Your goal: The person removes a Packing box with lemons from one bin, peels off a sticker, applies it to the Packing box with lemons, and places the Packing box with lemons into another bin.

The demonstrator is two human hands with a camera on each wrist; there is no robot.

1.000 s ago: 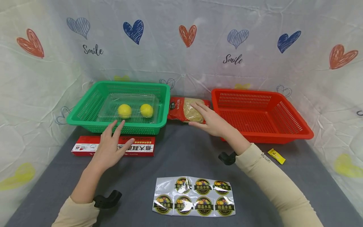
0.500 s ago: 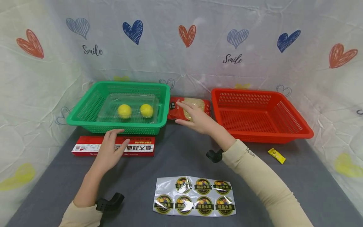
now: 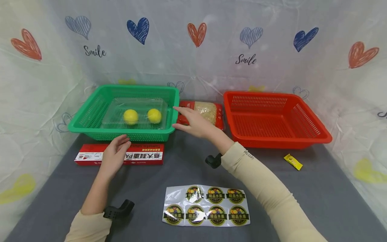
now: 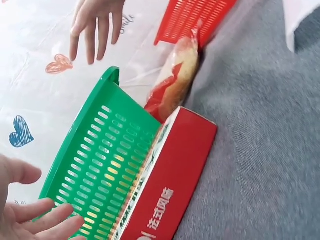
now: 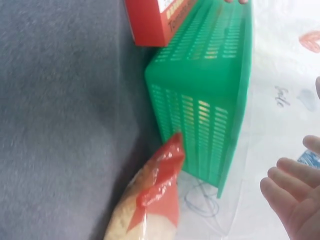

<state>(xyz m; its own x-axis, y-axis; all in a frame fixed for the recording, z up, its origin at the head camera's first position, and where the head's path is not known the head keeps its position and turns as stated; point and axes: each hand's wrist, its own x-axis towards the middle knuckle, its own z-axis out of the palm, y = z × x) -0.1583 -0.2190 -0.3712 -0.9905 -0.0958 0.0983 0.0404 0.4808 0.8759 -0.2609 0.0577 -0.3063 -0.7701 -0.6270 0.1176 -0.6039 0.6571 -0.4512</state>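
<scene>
Reaching with our right hand [image 3: 195, 123], fingers spread and empty, toward the green basket [image 3: 90, 116] at eleven o'clock: light, stiff, rim-grippable. Our left hand [image 3: 113, 154] rests relaxed on the red box [image 3: 145, 156].

Green basket [image 3: 90, 116]; red basket [image 3: 305, 117]; yellow balls [image 3: 131, 116]; grey tabletop [image 3: 181, 168].
</scene>
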